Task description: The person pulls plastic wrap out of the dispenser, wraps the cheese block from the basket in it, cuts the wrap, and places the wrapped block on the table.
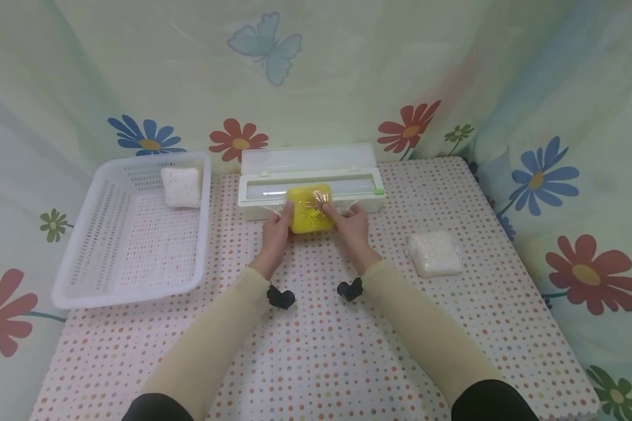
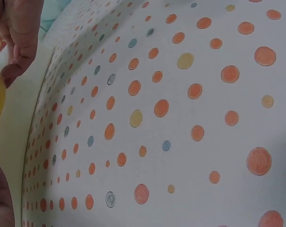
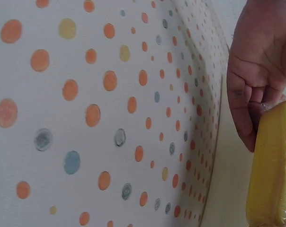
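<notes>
Nearest, beige sleeves (image 1: 210, 345): stretched forward over the dotted tabletop (image 1: 316, 362), with a small black wrist piece (image 1: 281, 297) worn at each cuff.
White packet (image 1: 435, 255): laid on the right of the tabletop, well apart from the hands; a clear wrap is seen about it, so its wrapping is judged to be done.
Left hand (image 1: 275, 237): clamped on the left side of the yellow block (image 1: 311, 222), thumb set at its edge.
Right hand (image 1: 351, 231): clamped on the right end of the same block, fingers curled in at the film (image 1: 349, 207).
Wrapping: judged to be under way; the yellow top is covered, but loose film is left at both sides.
White basket (image 1: 131, 296): placed at the left; a white block (image 1: 182, 188) is kept in its far right corner, apparently yet to be wrapped, though thin film could be missed.
White dispenser (image 1: 258, 211): set just behind the held block, its lid (image 1: 308, 158) raised.
Flowered curtain (image 1: 337, 105): hung behind everything.
</notes>
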The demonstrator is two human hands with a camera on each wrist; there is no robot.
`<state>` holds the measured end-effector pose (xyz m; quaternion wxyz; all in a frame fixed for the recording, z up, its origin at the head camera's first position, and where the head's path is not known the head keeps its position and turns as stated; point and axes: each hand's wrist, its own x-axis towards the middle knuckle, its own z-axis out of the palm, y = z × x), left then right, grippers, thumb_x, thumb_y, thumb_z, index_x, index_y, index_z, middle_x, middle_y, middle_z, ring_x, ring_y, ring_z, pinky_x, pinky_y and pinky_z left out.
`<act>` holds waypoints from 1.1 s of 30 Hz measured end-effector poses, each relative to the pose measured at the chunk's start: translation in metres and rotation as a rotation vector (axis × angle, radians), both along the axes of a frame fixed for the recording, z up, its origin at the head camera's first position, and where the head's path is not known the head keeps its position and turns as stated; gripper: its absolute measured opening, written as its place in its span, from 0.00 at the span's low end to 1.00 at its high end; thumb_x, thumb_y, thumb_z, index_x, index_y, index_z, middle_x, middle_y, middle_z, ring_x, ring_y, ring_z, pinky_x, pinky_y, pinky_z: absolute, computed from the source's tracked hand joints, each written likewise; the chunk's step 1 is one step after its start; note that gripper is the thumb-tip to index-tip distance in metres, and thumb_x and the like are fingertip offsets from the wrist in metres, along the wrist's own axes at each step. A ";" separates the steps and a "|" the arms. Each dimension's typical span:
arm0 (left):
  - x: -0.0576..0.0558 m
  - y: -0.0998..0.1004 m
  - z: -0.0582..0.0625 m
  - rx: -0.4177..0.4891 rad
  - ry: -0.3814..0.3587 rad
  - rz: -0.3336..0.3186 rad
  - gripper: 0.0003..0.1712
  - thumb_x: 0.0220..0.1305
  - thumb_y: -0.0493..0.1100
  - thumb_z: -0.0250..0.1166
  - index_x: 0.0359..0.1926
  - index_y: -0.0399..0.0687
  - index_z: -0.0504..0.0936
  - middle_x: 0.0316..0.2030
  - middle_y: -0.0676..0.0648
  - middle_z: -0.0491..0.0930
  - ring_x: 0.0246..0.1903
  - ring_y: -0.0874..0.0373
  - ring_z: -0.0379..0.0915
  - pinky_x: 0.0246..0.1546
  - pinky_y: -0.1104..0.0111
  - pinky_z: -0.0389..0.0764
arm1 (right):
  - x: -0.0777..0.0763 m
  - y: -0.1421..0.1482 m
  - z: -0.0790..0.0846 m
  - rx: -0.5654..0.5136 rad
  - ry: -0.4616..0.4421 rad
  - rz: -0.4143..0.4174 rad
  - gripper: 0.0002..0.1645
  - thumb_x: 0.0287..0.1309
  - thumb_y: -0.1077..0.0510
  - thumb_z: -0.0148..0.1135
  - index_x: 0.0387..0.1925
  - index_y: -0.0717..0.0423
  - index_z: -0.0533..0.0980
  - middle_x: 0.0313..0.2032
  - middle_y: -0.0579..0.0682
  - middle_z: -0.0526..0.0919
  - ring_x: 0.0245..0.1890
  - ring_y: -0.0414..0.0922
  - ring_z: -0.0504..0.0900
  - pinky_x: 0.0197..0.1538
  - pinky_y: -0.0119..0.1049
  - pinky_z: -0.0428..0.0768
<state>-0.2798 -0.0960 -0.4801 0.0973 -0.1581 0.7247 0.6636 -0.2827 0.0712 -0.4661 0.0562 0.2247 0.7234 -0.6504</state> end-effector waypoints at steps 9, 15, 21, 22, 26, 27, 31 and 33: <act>0.002 0.002 0.003 -0.025 0.036 -0.043 0.45 0.68 0.72 0.57 0.69 0.42 0.68 0.58 0.41 0.76 0.55 0.51 0.74 0.64 0.55 0.77 | -0.001 0.002 0.005 0.087 0.007 0.076 0.38 0.64 0.36 0.66 0.58 0.63 0.74 0.52 0.57 0.80 0.49 0.48 0.78 0.60 0.44 0.82; 0.000 0.002 0.013 -0.030 0.108 -0.030 0.42 0.66 0.69 0.62 0.62 0.40 0.68 0.52 0.43 0.74 0.50 0.52 0.73 0.59 0.55 0.80 | -0.004 0.004 0.011 0.094 0.100 0.095 0.43 0.64 0.36 0.66 0.67 0.60 0.70 0.64 0.60 0.78 0.62 0.53 0.80 0.63 0.43 0.82; -0.005 0.002 0.019 0.036 0.180 -0.043 0.35 0.68 0.63 0.64 0.60 0.42 0.70 0.53 0.42 0.79 0.51 0.51 0.79 0.61 0.51 0.81 | -0.006 0.005 0.015 0.022 0.185 0.097 0.36 0.66 0.42 0.66 0.65 0.60 0.72 0.62 0.59 0.78 0.62 0.52 0.79 0.63 0.42 0.82; -0.005 0.002 0.019 0.050 0.186 -0.045 0.33 0.69 0.62 0.65 0.59 0.41 0.70 0.52 0.41 0.79 0.50 0.51 0.79 0.61 0.49 0.80 | -0.006 0.006 0.016 0.017 0.196 0.096 0.35 0.66 0.43 0.67 0.65 0.60 0.72 0.61 0.59 0.79 0.61 0.52 0.79 0.63 0.42 0.82; -0.001 0.002 0.021 0.072 0.196 -0.039 0.30 0.69 0.60 0.65 0.56 0.41 0.70 0.47 0.42 0.78 0.44 0.55 0.77 0.60 0.45 0.79 | -0.003 0.006 0.018 -0.003 0.232 0.094 0.32 0.66 0.44 0.67 0.62 0.58 0.74 0.58 0.57 0.82 0.58 0.50 0.81 0.61 0.40 0.83; 0.000 0.002 0.022 0.075 0.201 -0.038 0.30 0.70 0.60 0.65 0.56 0.41 0.71 0.47 0.43 0.78 0.43 0.56 0.76 0.61 0.44 0.79 | -0.002 0.006 0.019 -0.006 0.239 0.095 0.31 0.65 0.44 0.68 0.62 0.58 0.74 0.58 0.57 0.82 0.58 0.49 0.81 0.61 0.40 0.83; 0.007 0.001 0.025 0.069 0.222 -0.040 0.29 0.70 0.59 0.64 0.59 0.42 0.71 0.47 0.43 0.80 0.40 0.59 0.76 0.59 0.44 0.80 | 0.005 0.007 0.022 0.002 0.264 0.108 0.30 0.65 0.44 0.68 0.61 0.58 0.75 0.58 0.56 0.82 0.59 0.49 0.81 0.63 0.40 0.82; 0.012 0.001 0.026 0.064 0.232 -0.048 0.28 0.71 0.58 0.64 0.59 0.42 0.72 0.47 0.43 0.81 0.40 0.60 0.77 0.57 0.47 0.81 | 0.010 0.008 0.022 0.008 0.266 0.111 0.30 0.64 0.45 0.69 0.60 0.57 0.76 0.59 0.56 0.82 0.60 0.49 0.81 0.64 0.41 0.81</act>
